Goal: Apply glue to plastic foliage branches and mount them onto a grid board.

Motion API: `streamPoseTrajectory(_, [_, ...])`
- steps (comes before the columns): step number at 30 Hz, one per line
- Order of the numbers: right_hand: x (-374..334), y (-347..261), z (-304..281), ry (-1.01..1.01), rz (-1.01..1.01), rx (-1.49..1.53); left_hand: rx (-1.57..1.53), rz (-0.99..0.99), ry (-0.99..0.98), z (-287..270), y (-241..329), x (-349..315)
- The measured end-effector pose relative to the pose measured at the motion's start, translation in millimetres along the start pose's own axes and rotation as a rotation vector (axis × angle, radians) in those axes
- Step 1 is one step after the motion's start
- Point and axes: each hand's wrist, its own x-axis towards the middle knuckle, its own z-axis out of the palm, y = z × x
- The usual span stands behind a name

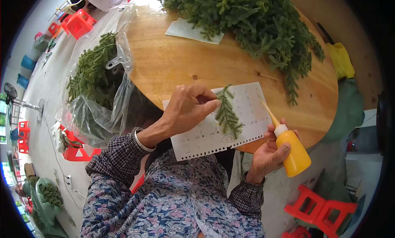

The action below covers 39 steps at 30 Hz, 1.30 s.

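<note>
Thumb and forefinger of my left hand [186,109] pinch the upper end of a small artificial-looking evergreen sprig [227,116]. The sprig hangs over a white calendar sheet [252,99] with a punched edge, lying at the near side of the wooden table [160,61]. My right hand [269,155] is wrapped round a yellow squeeze bottle [295,155] with a white collar. Its long thin nozzle points up and to the left, beside the sheet's right edge and apart from the sprig.
A large heap of green sprigs [263,24] covers the table's far side, beside a pale paper piece [193,31]. At the left stands a clear plastic bag [96,114] holding more sprigs [92,71]. Red stools [319,211] stand at lower right.
</note>
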Motion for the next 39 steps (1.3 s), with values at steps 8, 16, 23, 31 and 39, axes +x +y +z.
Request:
streamPoseTrajectory(8, [0.4, 2.0, -6.9, -0.034, -0.034, 0.06, 0.431, 0.426, -0.005, 2.0, 6.6, 3.3])
streamPoseTrajectory(16, [2.0, -0.1, -3.0, -0.032, -0.022, 0.066, 0.562, 0.614, -0.26, 2.7, -14.0, 25.3])
streamPoseTrajectory(23, [2.6, 6.3, -10.2, -0.095, -0.098, 0.026, 0.697, 0.768, -0.226, 4.5, -14.5, 19.9])
streamPoseTrajectory(31, [2.0, 3.3, -8.9, -0.053, -0.046, 0.046, 0.791, 0.78, -0.071, 12.3, 9.0, 13.1])
streamPoseTrajectory(39, [1.4, 1.1, -6.0, -0.008, -0.001, 0.06, 0.544, 0.485, -0.184, 25.5, 3.5, -13.5])
